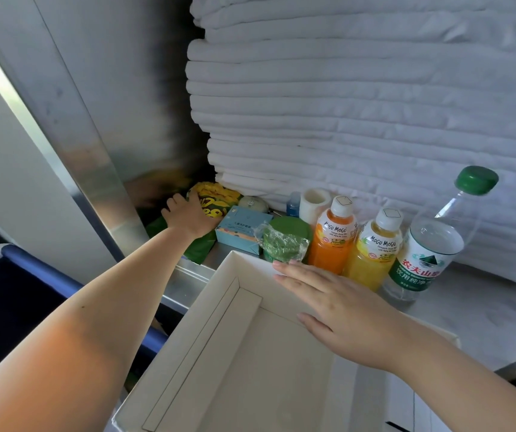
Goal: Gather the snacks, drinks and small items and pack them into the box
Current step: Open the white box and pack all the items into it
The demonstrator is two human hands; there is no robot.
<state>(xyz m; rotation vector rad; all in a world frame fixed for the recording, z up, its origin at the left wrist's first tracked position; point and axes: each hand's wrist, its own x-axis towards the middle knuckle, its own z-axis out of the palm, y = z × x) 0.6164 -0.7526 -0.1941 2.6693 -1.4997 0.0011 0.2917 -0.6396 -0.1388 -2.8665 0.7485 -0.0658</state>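
Closest to the camera, the white box point(194, 338) is sitting open with nothing showing inside it, its far corner pointing at the row of stuff on the counter point(484, 310). Right hand point(340, 310) is lying flat over the box's far rim, fingers straight and together, not holding anything; can't really tell if it's actually resting on the cardboard or just hovering over it. Left hand point(188, 215) is reaching way out to the back left corner, and its fingers are curling over the yellow and green snack bag point(216, 198), which is lying against the metal wall point(94, 135). Just beside the bag, a teal carton point(241, 229) is sitting, with a round pale thing point(252, 203) behind it that's too blurry to name. Next along, a green cup wrapped in plastic point(284, 241) is standing right at the box's far corner. Behind it, a small blue bottle point(293, 204) and a white roll point(312, 204) are standing near the back. Then the orange juice bottle point(333, 241), the yellow juice bottle point(375, 254) and the big water bottle point(428, 254) are lining up side by side, all upright, all outside the box. White quilted fabric point(344, 88) is filling the whole background.
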